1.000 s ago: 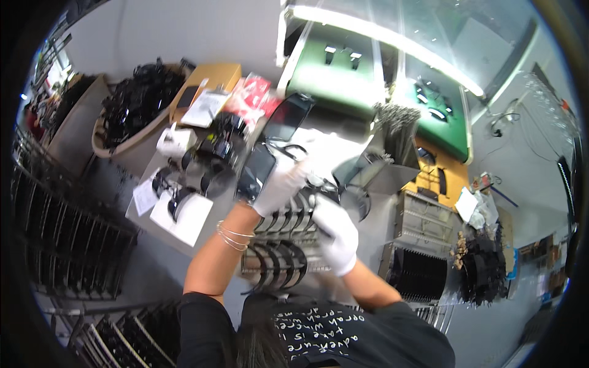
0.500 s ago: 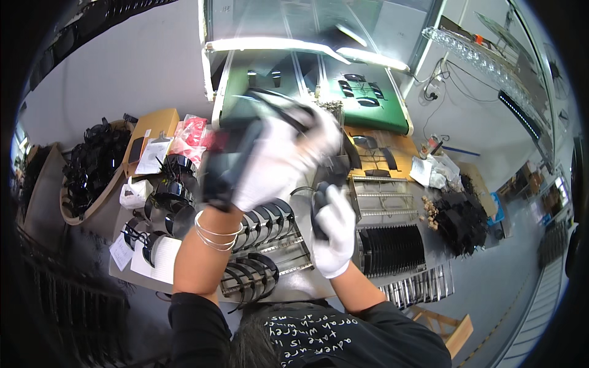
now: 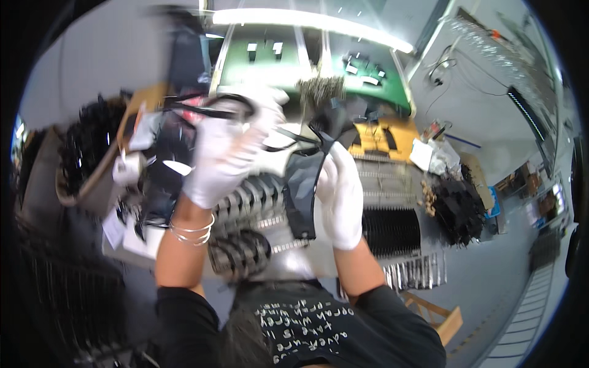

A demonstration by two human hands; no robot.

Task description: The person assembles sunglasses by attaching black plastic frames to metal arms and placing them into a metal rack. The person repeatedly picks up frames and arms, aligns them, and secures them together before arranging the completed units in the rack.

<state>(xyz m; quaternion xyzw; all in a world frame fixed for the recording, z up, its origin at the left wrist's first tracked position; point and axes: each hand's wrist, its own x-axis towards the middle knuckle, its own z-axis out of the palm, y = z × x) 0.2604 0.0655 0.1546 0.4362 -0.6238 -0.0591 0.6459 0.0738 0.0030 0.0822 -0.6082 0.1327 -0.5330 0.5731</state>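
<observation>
My left hand [image 3: 228,150], in a white glove, is closed around a black curved strip [image 3: 215,105] that sticks out above its fingers. A dark, smeared panel shape [image 3: 184,58] rises beyond that strip; whether the two are joined I cannot tell. My right hand [image 3: 341,199], also white-gloved, grips the right edge of a glossy dark curved panel [image 3: 302,195], held upright above the bench. Thin black bands [image 3: 291,141] and another dark piece [image 3: 334,122] show at that panel's upper end. Motion blurs the left side most.
Racks of black curved pieces [image 3: 239,254] stand below my left hand, with a packed black row [image 3: 391,232] at right. Behind is a green conveyor [image 3: 257,67] under a bright tube light [image 3: 313,20]. A bin of black parts [image 3: 67,195] sits left, a black pile [image 3: 457,211] right.
My left hand has swung left, carrying the black strip away from the middle. My right hand has risen slightly, and its panel now shows its broad face.
</observation>
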